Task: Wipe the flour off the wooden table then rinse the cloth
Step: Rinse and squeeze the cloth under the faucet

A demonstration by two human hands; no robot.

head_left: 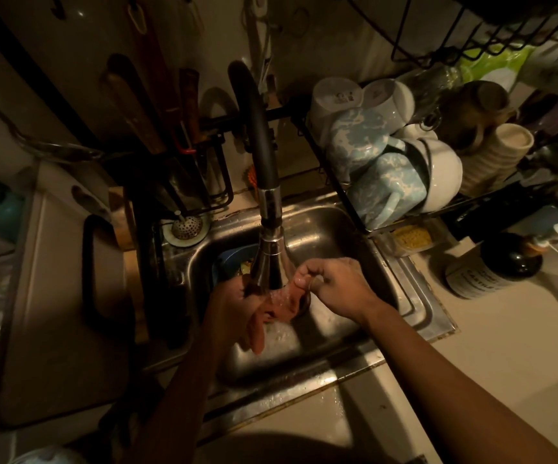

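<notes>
The reddish cloth [282, 306] hangs wet and stretched between both hands, just under the faucet [268, 259] and above the basin of the steel sink [416, 296]. The right hand [336, 286] pinches the cloth's upper edge with curled fingers; the left hand [235, 304], partly hidden behind the spout, grips the other end, and a strip of cloth dangles below it. Foamy water lies in the basin beneath. A blue bowl [229, 261] sits in the sink behind the faucet. A dish rack [348, 192] of mugs stands to the right, and a dark labelled bottle [492, 271] is on the counter.
</notes>
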